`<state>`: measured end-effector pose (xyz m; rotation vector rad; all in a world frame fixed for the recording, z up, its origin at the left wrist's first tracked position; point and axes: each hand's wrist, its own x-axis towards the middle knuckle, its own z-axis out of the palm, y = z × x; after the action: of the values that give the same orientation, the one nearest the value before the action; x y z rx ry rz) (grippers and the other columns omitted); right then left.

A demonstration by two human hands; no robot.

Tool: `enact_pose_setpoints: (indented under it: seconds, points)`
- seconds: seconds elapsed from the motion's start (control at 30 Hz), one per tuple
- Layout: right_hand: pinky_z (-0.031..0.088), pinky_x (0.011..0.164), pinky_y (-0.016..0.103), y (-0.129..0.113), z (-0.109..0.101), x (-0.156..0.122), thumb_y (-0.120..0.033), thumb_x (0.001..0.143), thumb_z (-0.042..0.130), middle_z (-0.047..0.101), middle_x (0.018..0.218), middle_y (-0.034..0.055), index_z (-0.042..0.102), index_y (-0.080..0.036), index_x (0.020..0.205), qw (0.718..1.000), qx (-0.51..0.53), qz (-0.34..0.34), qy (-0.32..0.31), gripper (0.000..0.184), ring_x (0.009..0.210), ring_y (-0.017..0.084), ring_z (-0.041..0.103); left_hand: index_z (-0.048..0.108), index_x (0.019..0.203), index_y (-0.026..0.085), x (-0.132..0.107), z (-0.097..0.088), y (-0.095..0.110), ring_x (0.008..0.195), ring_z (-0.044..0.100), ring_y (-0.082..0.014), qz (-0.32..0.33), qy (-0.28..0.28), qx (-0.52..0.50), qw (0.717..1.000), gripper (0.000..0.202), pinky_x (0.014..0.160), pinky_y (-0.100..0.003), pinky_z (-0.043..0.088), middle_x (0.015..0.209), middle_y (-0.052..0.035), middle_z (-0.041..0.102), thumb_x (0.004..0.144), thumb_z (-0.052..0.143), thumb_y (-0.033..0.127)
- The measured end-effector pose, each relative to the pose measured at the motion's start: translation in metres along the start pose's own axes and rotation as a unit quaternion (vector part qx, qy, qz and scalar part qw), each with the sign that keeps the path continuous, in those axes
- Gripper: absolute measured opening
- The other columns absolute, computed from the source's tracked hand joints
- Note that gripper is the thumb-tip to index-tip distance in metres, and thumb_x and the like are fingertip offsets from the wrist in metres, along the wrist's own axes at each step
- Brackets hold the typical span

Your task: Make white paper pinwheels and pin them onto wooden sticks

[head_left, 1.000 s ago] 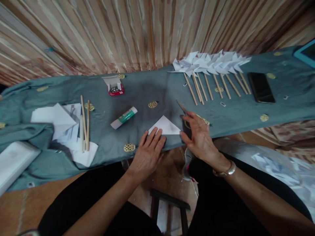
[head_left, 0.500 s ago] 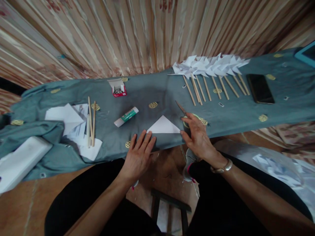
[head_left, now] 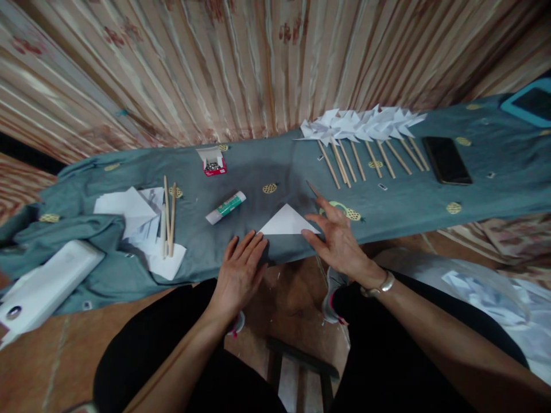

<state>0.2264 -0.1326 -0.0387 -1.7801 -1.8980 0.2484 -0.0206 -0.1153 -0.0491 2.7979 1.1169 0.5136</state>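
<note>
A white paper triangle (head_left: 286, 221), apparently folded, lies on the cloth-covered table with its long edge toward me. My left hand (head_left: 241, 267) rests flat, fingers stretched, with its fingertips at the triangle's left corner. At the right corner, my right hand (head_left: 340, 244) has its thumb on the paper near the long edge. Its index fingertip touches or hovers just over the slanting side, and the fingers are apart. Scissors (head_left: 313, 189) with a yellow-green handle lie partly hidden beneath the right hand's fingers. A glue stick (head_left: 226, 207) lies beyond my left hand.
Paper pinwheels (head_left: 361, 125) on wooden sticks lie in a row at the back right, beside a dark phone (head_left: 446, 160). A red box of small metal pieces (head_left: 214, 166) stands at the back. Paper sheets (head_left: 124, 205) and loose sticks (head_left: 173, 221) lie to the left.
My right thumb has moved left from the triangle's corner onto the paper, and the right index finger has come to its slanting side. The left hand stays by the left corner. The view has shifted slightly.
</note>
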Motion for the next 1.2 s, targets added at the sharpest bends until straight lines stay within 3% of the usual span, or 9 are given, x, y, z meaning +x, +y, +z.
enact_pose_setpoints:
  seconds: [0.23,0.33,0.47,0.57,0.7,0.87,1.03,1.2]
  points:
    - [0.042,0.100,0.054,-0.006,0.006,0.011,-0.027,0.083,0.058,0.058,0.131,0.0138,0.065,-0.020,0.083,0.993,0.103,0.038,0.034,0.010,0.122,0.030,0.055,0.044,0.132,0.013,0.008,-0.004,-0.005,0.123,0.055,-0.0255,-0.017,0.055,-0.031,0.998,0.044,0.106,-0.050,0.040,0.132,-0.0172,0.058,0.090,0.054,0.023]
    - [0.046,0.097,0.047,-0.013,0.000,0.012,-0.024,0.084,0.056,0.065,0.121,0.0115,0.063,-0.021,0.081,0.988,0.142,0.035,0.049,0.008,0.113,0.026,0.062,0.033,0.141,0.013,0.017,-0.008,-0.003,0.132,0.045,-0.0275,-0.025,0.089,-0.036,0.995,0.057,0.108,-0.049,0.038,0.140,-0.0204,0.049,0.090,0.057,0.025]
    - [0.049,0.091,0.040,-0.026,-0.007,0.009,-0.021,0.088,0.052,0.069,0.110,0.0100,0.062,-0.020,0.085,0.993,0.120,-0.005,0.016,0.011,0.104,0.023,0.065,0.022,0.147,0.018,0.030,-0.014,0.004,0.139,0.035,-0.0280,0.011,0.129,-0.025,0.991,0.065,0.108,-0.048,0.036,0.147,-0.0199,0.041,0.090,0.054,0.020]
    - [0.050,0.087,0.037,-0.031,-0.008,0.006,-0.020,0.090,0.050,0.071,0.099,0.0071,0.062,-0.020,0.086,0.992,0.114,-0.051,-0.014,0.012,0.095,0.022,0.066,0.029,0.145,0.021,0.036,-0.015,0.009,0.131,0.045,-0.0258,0.042,0.107,-0.026,0.993,0.056,0.103,-0.044,0.040,0.143,-0.0161,0.048,0.092,0.048,0.015]
    - [0.051,0.081,0.035,-0.033,-0.009,0.004,-0.021,0.089,0.053,0.071,0.087,0.0042,0.065,-0.020,0.084,0.987,0.132,-0.067,-0.054,0.012,0.085,0.020,0.066,0.041,0.139,0.020,0.039,-0.014,0.013,0.109,0.059,-0.0223,0.031,0.083,-0.034,0.995,0.045,0.090,-0.037,0.045,0.126,-0.0127,0.061,0.094,0.043,0.015]
    - [0.054,0.080,0.034,-0.031,-0.012,0.003,-0.024,0.089,0.054,0.074,0.093,0.0042,0.069,-0.021,0.089,0.978,0.191,-0.047,-0.073,0.016,0.086,0.019,0.069,0.045,0.136,0.018,0.038,-0.014,0.009,0.106,0.060,-0.0207,0.030,0.105,-0.043,0.993,0.042,0.089,-0.035,0.045,0.131,-0.0153,0.056,0.094,0.039,0.010]
    - [0.056,0.079,0.035,-0.020,-0.014,0.000,-0.023,0.089,0.049,0.075,0.098,0.0057,0.070,-0.020,0.100,0.974,0.222,0.016,-0.032,0.023,0.088,0.020,0.070,0.063,0.109,0.019,0.039,-0.014,0.005,0.089,0.059,-0.0183,0.067,0.109,-0.017,0.992,0.024,0.080,-0.035,0.044,0.117,-0.0089,0.066,0.094,0.046,0.013]
    - [0.057,0.084,0.037,-0.011,-0.009,-0.010,-0.019,0.090,0.047,0.074,0.100,0.0055,0.069,-0.020,0.104,0.976,0.215,0.010,-0.035,0.025,0.090,0.019,0.071,0.067,0.102,0.019,0.043,-0.008,0.003,0.096,0.059,-0.0216,0.078,0.088,0.015,0.993,0.018,0.082,-0.037,0.043,0.114,-0.0050,0.070,0.093,0.051,0.019]
